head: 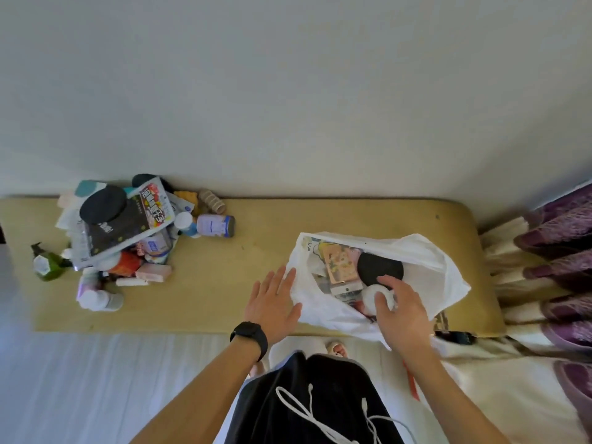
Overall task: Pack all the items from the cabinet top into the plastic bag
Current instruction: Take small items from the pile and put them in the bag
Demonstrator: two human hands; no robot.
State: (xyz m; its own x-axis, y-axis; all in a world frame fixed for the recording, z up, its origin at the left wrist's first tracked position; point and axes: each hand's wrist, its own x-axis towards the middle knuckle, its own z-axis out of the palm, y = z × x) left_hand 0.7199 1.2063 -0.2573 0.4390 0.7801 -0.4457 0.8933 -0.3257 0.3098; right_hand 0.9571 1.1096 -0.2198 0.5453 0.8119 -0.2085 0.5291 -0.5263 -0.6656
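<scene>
My right fingers [389, 281] curl round a white container [371, 298] inside the plastic bag [439, 270]. My left fingers [277, 278] lie straight, slightly spread, on the bag's edge. Unpacked pile [128, 232] sits well apart, tabletop [240, 267] left end.

1. The plastic bag [432, 267] lies open on the cabinet top [240, 267], right side.
2. The left hand [272, 299] touches its edge, fingers straight.
3. The right hand [400, 309] grips a white round item [371, 298], perhaps a jar, in the bag's mouth.
4. A pile of items [128, 232] sits well apart, left.
</scene>
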